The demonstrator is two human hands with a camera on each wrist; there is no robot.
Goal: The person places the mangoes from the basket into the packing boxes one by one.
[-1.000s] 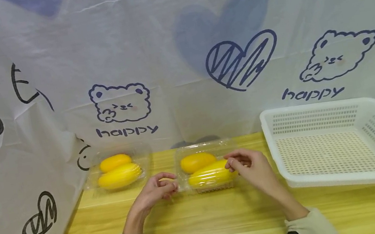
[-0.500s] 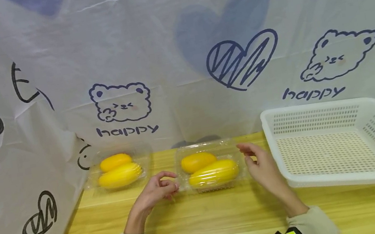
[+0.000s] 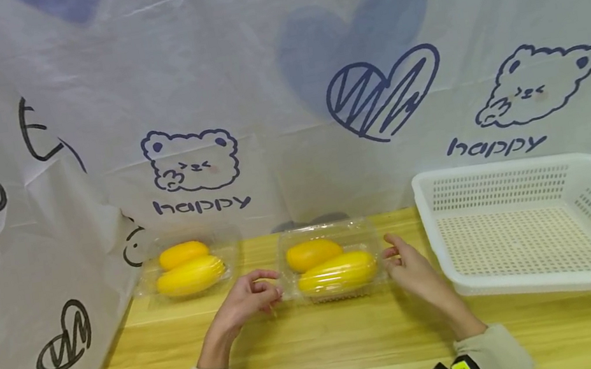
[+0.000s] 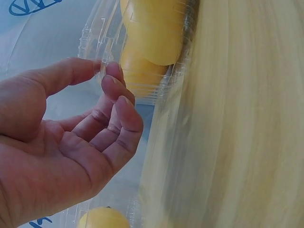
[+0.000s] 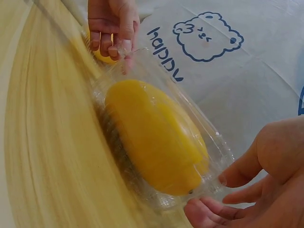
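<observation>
In the head view, a clear plastic clamshell box [image 3: 332, 230] sits on the wooden table with two fruits inside: a long glossy yellow fruit [image 3: 337, 273] in front and an orange-yellow oval fruit [image 3: 314, 255] behind. My left hand [image 3: 246, 297] pinches the box's left edge between thumb and fingers, as the left wrist view also shows. At the opposite side is my right hand [image 3: 413, 266]; in the right wrist view its thumb [image 5: 237, 173] lies on the box's edge and the fingertips [image 5: 202, 211] curl under it. The lid looks closed over the fruits.
A second clear box [image 3: 230, 246] with two yellow fruits stands at the left, by the printed cloth [image 3: 268, 85]. A white perforated plastic basket [image 3: 440, 252] is on the right. The wooden table [image 3: 321, 348] extends in front of the boxes.
My right hand has moved off the top of the front fruit, swung to the right, then come down to the box's right edge. My left hand has stayed at the left edge.
</observation>
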